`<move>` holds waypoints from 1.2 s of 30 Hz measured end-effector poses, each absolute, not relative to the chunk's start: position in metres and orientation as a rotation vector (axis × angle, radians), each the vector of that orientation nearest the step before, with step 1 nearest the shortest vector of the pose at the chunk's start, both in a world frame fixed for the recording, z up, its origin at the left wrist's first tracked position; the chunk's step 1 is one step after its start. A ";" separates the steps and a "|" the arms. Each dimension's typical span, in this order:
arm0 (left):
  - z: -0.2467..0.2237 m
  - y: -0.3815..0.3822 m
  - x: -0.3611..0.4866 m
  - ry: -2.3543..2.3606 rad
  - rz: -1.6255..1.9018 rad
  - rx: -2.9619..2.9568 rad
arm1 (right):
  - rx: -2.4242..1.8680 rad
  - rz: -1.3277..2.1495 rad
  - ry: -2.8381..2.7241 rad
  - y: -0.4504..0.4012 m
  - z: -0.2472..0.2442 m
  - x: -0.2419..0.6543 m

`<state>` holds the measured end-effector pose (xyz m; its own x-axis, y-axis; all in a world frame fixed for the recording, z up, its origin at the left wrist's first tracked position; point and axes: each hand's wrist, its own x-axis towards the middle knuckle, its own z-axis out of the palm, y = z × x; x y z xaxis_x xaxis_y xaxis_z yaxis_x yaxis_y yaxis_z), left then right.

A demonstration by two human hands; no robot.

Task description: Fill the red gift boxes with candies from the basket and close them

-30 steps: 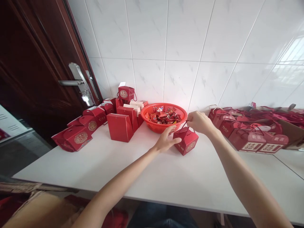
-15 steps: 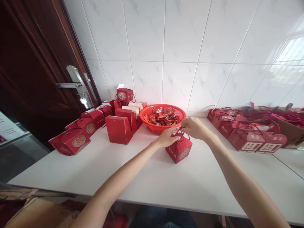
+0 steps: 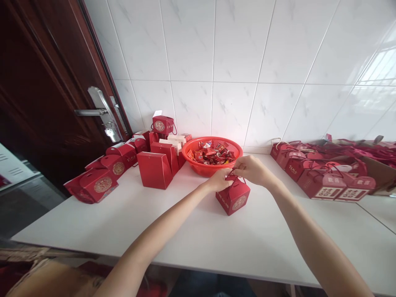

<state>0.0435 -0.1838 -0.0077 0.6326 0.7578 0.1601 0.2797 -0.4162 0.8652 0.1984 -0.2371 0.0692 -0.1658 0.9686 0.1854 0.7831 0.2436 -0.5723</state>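
Close to the left edge of the white table (image 3: 93,227), the row of boxes (image 3: 102,185) could tip off if an arm swept them. The tall box (image 3: 153,170) might topple from a stray elbow. Toward the back edge, the basket (image 3: 198,168) could spill sweets if bumped by the left hand (image 3: 219,180), whose narrowed fingers touch the small box's top; their grip I cannot tell. The small box (image 3: 236,194) sits around mid-table; its cord (image 3: 245,180), pinched by the right hand (image 3: 250,170), could tear loose if pulled hard.
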 end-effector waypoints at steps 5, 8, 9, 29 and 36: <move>-0.005 -0.183 0.045 0.758 0.719 1.988 | -1.551 0.490 -1.942 -0.237 0.067 0.200; -0.007 -0.184 0.044 0.767 0.768 1.967 | -1.559 0.436 -1.900 -0.239 0.067 0.200; -0.008 -0.184 0.044 0.768 0.785 1.961 | -1.564 0.432 -1.887 -0.240 0.067 0.200; -0.012 -0.183 0.019 0.446 0.611 1.454 | -1.360 0.793 -1.669 -0.266 0.075 0.235; -0.049 -0.179 -0.012 0.703 0.537 1.329 | -1.493 0.506 -1.440 -0.321 0.100 0.307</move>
<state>-0.0122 -0.1789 -0.0487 0.6854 0.7119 -0.1529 0.0400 0.1729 0.9841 0.3072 -0.3210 0.0998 0.2160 0.9241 0.3152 0.5235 0.1629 -0.8363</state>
